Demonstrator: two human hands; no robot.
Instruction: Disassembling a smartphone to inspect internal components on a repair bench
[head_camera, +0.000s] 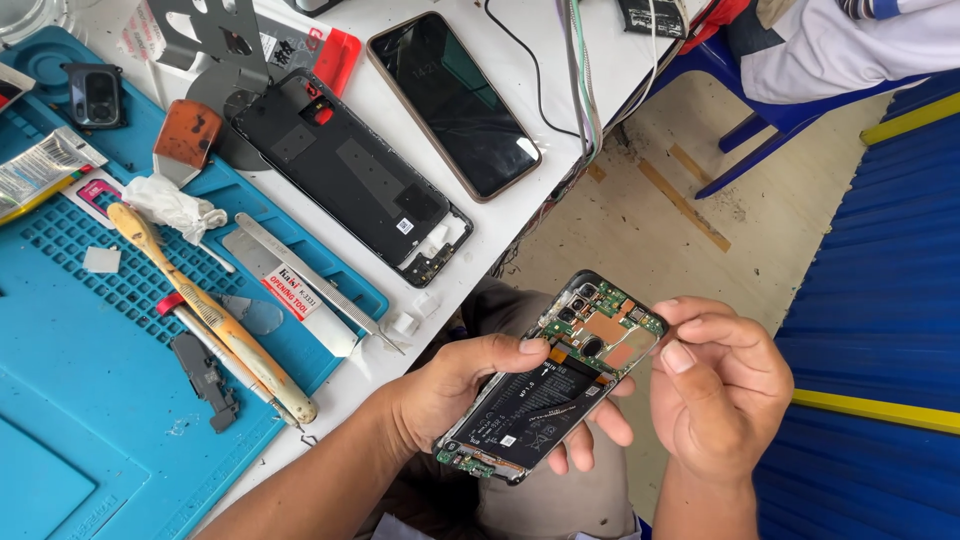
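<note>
The left hand (450, 385) grips an opened phone (550, 375), back cover off, with the thumb laid across the battery and the fingers curled beneath the frame. The phone is held in the air, off the edge of the white surface (560, 60) and above the person's lap, tilted with its camera end up and away from the wrist. Battery, circuit board and copper shielding all lie exposed.

The right hand (715, 385) is closed to a narrow pinch just beside the phone's upper right corner, thumb and forefinger tips pressed together at the edge of the board. Whether something small sits between them (a screw, a connector tab) cannot be told; nothing is visible there.

Well to the left of the left hand, on the surface, lie a detached black back cover (350, 175), a second phone (452, 102) with a dark screen, and a blue work mat (70, 400) carrying tweezers (310, 280), a yellowed brush (210, 315) and a crumpled tissue (175, 205).

The risk judged from here: the phone hangs over the floor with no support but one hand, so a slip would likely drop it on concrete. A tug at the corner could also tear a thin flex cable or bend the board, and any tiny part pinched there could fall and be lost.
</note>
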